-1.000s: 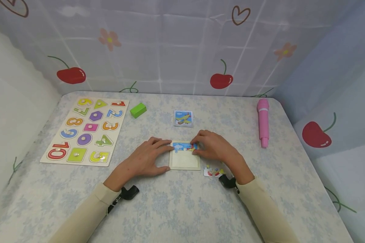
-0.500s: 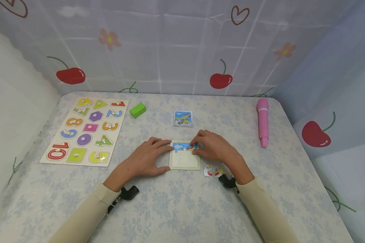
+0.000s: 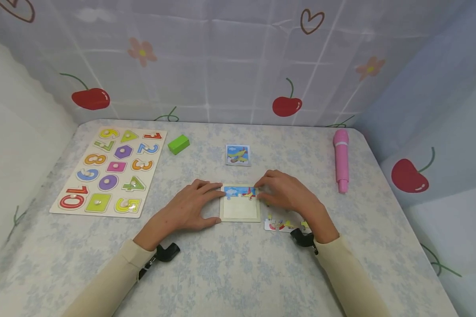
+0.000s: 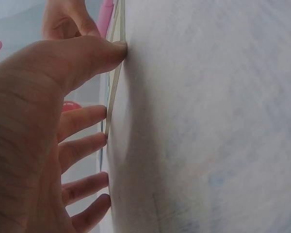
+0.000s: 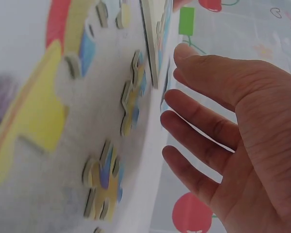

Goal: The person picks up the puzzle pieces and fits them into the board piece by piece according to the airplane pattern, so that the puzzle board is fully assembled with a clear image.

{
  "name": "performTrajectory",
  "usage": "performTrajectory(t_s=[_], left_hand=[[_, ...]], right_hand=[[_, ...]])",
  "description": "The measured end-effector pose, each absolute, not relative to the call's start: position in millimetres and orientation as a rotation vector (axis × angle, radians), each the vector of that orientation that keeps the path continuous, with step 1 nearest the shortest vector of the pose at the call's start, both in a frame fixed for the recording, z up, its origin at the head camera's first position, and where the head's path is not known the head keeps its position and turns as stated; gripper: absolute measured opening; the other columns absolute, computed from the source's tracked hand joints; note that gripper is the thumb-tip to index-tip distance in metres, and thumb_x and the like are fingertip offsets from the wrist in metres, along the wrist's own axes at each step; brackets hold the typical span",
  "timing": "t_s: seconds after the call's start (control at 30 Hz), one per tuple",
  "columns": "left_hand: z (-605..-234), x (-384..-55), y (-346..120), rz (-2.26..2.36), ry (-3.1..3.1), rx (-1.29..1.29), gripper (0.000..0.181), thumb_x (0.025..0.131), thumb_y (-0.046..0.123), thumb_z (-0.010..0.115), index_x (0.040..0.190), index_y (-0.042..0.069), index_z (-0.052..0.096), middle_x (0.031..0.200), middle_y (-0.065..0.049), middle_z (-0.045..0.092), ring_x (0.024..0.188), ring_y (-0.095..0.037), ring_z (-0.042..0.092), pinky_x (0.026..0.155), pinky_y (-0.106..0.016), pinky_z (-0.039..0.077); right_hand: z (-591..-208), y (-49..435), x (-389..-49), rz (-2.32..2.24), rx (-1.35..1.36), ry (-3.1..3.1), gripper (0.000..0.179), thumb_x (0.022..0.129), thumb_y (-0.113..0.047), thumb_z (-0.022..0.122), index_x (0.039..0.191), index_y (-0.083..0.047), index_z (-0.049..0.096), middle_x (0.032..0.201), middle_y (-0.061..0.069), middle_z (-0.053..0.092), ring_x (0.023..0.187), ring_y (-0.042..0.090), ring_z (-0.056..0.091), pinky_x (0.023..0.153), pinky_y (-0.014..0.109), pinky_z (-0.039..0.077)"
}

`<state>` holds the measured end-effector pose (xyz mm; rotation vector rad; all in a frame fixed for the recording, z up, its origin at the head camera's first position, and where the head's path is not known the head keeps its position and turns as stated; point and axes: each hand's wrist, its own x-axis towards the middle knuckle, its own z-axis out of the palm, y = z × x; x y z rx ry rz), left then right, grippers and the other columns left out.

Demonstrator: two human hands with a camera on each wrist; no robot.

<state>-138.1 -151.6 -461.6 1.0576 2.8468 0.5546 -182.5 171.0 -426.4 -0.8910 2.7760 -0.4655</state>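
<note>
Cherries and small flowers decorate the pale curtain (image 3: 238, 66), which hangs beyond both my hands, and under them lies a cloth (image 3: 206, 277) with faint blue pattern.

With my left hand (image 3: 192, 207) I touch the left edge of the tray (image 3: 239, 211). The thumb is set at the near part of this edge and the fingers are higher along it, spread apart; the hand is not closed around anything. So the tray is between my two hands, lying flat. Along its far side there is a strip of joined pieces (image 3: 236, 192), blue with clouds and some red, while the nearer part shows bare bottom.

My right hand (image 3: 285, 191) is just beside the right edge of the tray, its fingers loosely bent and separate, holding nothing. Whether its fingertips touch the edge, I cannot tell. Nearer to me than this hand, some loose pieces (image 3: 278, 224) lie on the cloth, partly hidden by my wrist.

Straight beyond the tray is a card (image 3: 238, 155) with a yellow plane. Farther out from my left hand is the number board (image 3: 118, 193), with a green block (image 3: 179, 144) next to it. To the right of my right hand, well apart, lies a pink stick (image 3: 341, 163).
</note>
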Motion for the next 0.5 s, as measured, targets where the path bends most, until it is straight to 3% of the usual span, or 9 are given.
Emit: performTrajectory(t_s=[0.5], left_hand=[[-461.6,-138.1,-152.4,0.56,2.852,1.057,0.073,0.092,0.05,0.084,0.154,0.019,0.062,0.164,-0.004,0.05,0.138,-0.03,0.05,0.108,-0.054,0.048]], right_hand=[[-427.1,194.1,-171.3,-0.423,-0.823,2.75,0.035,0.094,-0.026,0.086,0.127,-0.013,0.08,0.119,0.001,0.072,0.106,0.02,0.064,0.095,0.043,0.057]])
